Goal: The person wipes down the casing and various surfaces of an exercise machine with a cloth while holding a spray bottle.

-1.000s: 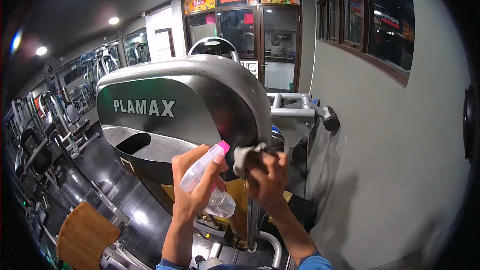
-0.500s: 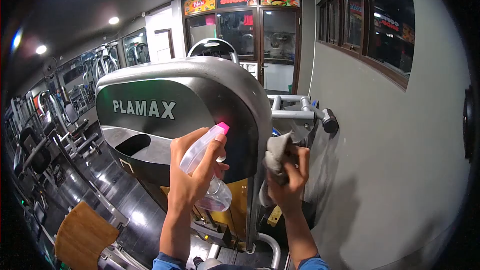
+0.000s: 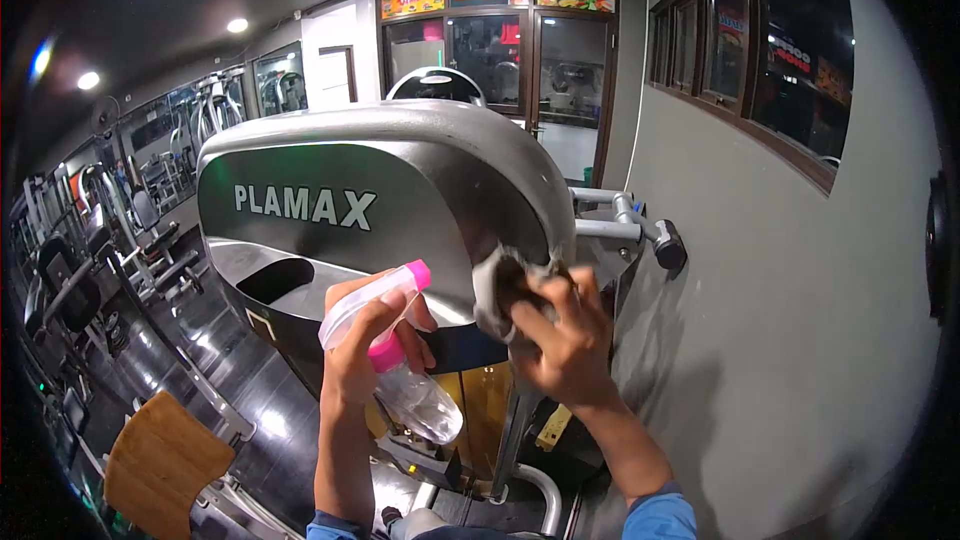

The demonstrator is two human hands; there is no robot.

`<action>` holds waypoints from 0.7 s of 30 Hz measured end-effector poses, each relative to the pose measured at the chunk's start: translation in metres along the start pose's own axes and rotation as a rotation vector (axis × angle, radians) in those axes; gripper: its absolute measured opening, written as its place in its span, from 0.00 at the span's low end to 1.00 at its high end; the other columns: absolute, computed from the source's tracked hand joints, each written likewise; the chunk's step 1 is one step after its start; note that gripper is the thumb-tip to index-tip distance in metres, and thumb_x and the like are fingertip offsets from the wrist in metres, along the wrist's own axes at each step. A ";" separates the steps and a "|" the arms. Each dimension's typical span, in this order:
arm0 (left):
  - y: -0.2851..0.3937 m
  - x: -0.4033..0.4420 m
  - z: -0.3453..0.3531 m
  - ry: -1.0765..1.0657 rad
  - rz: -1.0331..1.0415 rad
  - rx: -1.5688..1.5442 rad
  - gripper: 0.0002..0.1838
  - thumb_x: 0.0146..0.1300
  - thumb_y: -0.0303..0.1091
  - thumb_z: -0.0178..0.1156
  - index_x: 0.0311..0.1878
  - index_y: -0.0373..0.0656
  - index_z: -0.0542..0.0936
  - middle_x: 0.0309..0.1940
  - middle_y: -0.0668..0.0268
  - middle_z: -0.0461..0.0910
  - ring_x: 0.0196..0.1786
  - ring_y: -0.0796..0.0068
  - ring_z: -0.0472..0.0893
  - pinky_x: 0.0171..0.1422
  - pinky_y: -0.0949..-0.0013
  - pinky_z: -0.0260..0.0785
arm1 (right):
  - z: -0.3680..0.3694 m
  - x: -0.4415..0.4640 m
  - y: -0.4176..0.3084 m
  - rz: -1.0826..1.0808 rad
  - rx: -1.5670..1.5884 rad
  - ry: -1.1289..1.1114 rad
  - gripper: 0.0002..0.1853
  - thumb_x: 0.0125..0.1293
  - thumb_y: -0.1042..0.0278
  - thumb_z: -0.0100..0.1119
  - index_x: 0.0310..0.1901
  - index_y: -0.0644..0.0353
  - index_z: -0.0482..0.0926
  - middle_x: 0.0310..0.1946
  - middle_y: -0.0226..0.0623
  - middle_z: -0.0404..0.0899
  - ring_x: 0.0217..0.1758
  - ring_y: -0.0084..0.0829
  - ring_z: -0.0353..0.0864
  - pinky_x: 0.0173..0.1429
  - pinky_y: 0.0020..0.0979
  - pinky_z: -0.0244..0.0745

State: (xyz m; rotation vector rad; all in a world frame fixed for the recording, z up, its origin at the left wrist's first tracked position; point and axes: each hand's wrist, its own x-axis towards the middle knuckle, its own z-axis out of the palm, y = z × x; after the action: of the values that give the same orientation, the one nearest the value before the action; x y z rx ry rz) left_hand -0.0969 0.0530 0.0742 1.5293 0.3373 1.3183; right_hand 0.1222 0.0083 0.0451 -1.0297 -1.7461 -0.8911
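My left hand (image 3: 362, 335) is wrapped round the neck of a clear spray bottle (image 3: 425, 408) with a pink nozzle and collar. The bottle tilts, its nozzle pointing up and right in front of the machine. A grey cloth (image 3: 497, 290) is bunched in my right hand (image 3: 565, 335), at the right side of the grey-and-silver gym machine cover (image 3: 420, 210) marked PLAMAX. The cloth overlaps the cover's dark curved side and seems to touch it. My right fingers are slightly blurred.
A grey wall (image 3: 760, 340) with windows runs close on my right. Silver bars with a black end (image 3: 668, 244) jut out beyond the cover. At lower left stands a wooden-topped seat (image 3: 165, 465), with several gym machines further off.
My right hand has moved left with the cloth, onto the cover's side. The spray bottle has shifted slightly left and down in my left hand, and the view has turned a little.
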 end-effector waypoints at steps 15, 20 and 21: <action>-0.002 -0.006 0.001 -0.061 0.060 0.032 0.10 0.60 0.32 0.57 0.34 0.31 0.76 0.25 0.62 0.77 0.19 0.74 0.79 0.28 0.72 0.75 | 0.023 -0.043 -0.023 0.069 0.093 0.020 0.08 0.48 0.69 0.66 0.32 0.54 0.83 0.48 0.34 0.76 0.43 0.42 0.74 0.42 0.38 0.75; -0.007 -0.010 0.000 -0.059 0.031 -0.004 0.11 0.62 0.33 0.58 0.32 0.32 0.77 0.25 0.62 0.77 0.18 0.75 0.78 0.27 0.72 0.74 | 0.034 -0.084 -0.004 0.322 0.025 0.172 0.09 0.48 0.68 0.65 0.33 0.57 0.84 0.42 0.40 0.74 0.40 0.45 0.77 0.45 0.41 0.74; -0.009 -0.010 -0.001 -0.074 0.054 0.015 0.11 0.62 0.33 0.57 0.31 0.32 0.76 0.25 0.62 0.77 0.18 0.75 0.78 0.26 0.72 0.74 | 0.037 -0.074 -0.008 0.397 -0.021 0.237 0.08 0.57 0.59 0.62 0.29 0.53 0.80 0.40 0.43 0.71 0.41 0.44 0.75 0.43 0.44 0.74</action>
State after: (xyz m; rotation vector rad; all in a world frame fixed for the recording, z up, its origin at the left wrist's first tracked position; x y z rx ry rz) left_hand -0.0976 0.0494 0.0608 1.6046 0.2612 1.2999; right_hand 0.1216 0.0184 -0.0371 -1.1805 -1.2789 -0.7434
